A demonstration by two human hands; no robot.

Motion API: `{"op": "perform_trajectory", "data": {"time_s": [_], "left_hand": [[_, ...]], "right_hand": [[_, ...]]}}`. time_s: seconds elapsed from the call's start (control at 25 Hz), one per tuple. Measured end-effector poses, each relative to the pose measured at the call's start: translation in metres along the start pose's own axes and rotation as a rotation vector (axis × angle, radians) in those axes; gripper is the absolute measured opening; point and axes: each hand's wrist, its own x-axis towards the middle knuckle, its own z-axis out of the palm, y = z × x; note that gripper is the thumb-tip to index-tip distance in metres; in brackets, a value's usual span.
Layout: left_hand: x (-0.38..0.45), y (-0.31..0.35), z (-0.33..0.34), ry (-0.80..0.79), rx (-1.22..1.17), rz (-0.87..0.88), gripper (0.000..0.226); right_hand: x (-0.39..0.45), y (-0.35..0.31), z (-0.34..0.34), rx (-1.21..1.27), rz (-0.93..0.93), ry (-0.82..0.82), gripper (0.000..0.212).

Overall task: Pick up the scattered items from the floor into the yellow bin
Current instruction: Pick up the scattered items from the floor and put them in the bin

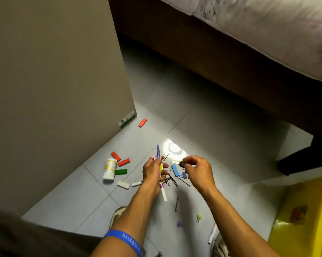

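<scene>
My left hand grips a bundle of pens and markers, with a purple pen sticking up and a white marker hanging below. Just to its right, my right hand pinches a small key by its dark head. Below and between my hands a blue block, a blue binder clip and several black hairpins lie on the grey tiles. The yellow bin stands at the lower right.
Red blocks, a green block, a white bottle and white blocks lie to the left by a beige wall panel. A yellow clip, a hairpin and a white marker lie nearer me. A dark bed frame is behind.
</scene>
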Motion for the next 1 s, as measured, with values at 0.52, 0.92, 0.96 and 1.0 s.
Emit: {"op": "perform_trajectory", "data": {"time_s": [0.52, 0.92, 0.96, 1.0], "left_hand": [[0.025, -0.057, -0.032, -0.157, 0.129, -0.166, 0.027], [0.019, -0.068, -0.047, -0.01, 0.342, -0.207, 0.006], [0.018, -0.068, -0.046, -0.029, 0.419, -0.191, 0.009], [0.016, -0.068, -0.045, -0.08, 0.542, -0.179, 0.014]], "right_hand": [[-0.07, 0.159, -0.013, -1.156, -0.027, -0.483, 0.033], [-0.071, 0.15, 0.026, -0.62, -0.052, -0.188, 0.009], [-0.07, 0.15, 0.028, -0.663, -0.049, -0.198, 0.013], [-0.069, 0.152, 0.029, -0.723, -0.051, -0.226, 0.02]]}}
